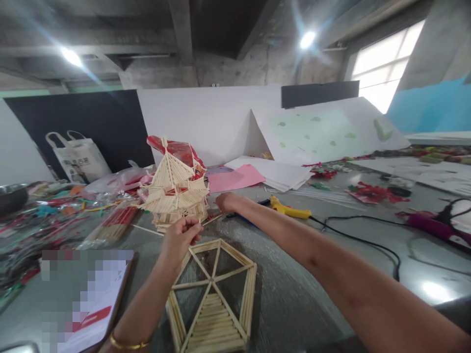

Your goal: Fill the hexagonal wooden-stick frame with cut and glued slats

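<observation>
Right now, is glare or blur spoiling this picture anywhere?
In the head view, the ceiling lights throw streaks, the window is washed out, the grey table glares at lower right, and square blocks hide part of a flat device; the stick frame reads clearly.

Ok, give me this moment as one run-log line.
left hand: near hexagonal stick frame, grip unclear | right hand: extended near stick pagoda, grip unclear | frame: one section slatted | yellow glue gun: on tabletop

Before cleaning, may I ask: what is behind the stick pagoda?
Behind the stick pagoda, a glossy red thing shows and, farther back, a white panel. What the pagoda covers cannot be seen.
</observation>
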Motion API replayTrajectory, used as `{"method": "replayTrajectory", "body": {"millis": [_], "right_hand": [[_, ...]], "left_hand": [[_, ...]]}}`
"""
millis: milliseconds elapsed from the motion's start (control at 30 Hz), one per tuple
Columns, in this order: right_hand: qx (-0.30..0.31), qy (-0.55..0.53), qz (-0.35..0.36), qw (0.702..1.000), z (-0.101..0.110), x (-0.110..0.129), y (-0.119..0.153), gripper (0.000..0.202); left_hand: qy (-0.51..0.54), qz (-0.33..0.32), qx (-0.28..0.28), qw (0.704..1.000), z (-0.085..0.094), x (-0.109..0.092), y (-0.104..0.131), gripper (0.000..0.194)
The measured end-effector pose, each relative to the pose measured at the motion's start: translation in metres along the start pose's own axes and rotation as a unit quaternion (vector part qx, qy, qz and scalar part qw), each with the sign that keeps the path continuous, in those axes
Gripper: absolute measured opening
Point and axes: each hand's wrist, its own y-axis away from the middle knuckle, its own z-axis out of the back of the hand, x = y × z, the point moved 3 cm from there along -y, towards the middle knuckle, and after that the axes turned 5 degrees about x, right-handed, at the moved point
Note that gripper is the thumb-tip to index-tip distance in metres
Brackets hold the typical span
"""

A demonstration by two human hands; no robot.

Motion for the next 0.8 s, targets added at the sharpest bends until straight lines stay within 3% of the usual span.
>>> {"method": "replayTrajectory", "body": {"millis": [233, 367, 533, 667, 800], "right_hand": [[-0.047, 0.014, 0.041, 0.998, -0.005, -0.007, 0.013, 0.024], [-0.080, 0.020, 0.051, 0.995, -0.006, -0.012, 0.019, 0.027], [-0.086, 0.010, 0.056, 0.995, -0.005, 0.002, 0.006, 0.023], [-0.080, -0.038, 0.059, 0.994, -0.002, 0.011, -0.003, 0.018], [-0.097, -0.120, 0.099, 0.983, 0.004, 0.013, 0.014, 0.019]], "left_hand": [[-0.154, -0.037, -0.011, 0.987, 0.003, 0.007, -0.008, 0.022], [-0.271, -0.061, -0.033, 0.960, 0.005, 0.010, -0.010, 0.012], [-0.371, -0.073, -0.033, 0.925, 0.006, 0.014, -0.011, 0.013], [-0.402, -0.090, -0.020, 0.911, 0.006, 0.016, -0.013, 0.014], [-0.374, -0.107, -0.025, 0.921, 0.004, 0.013, -0.012, 0.014]]}}
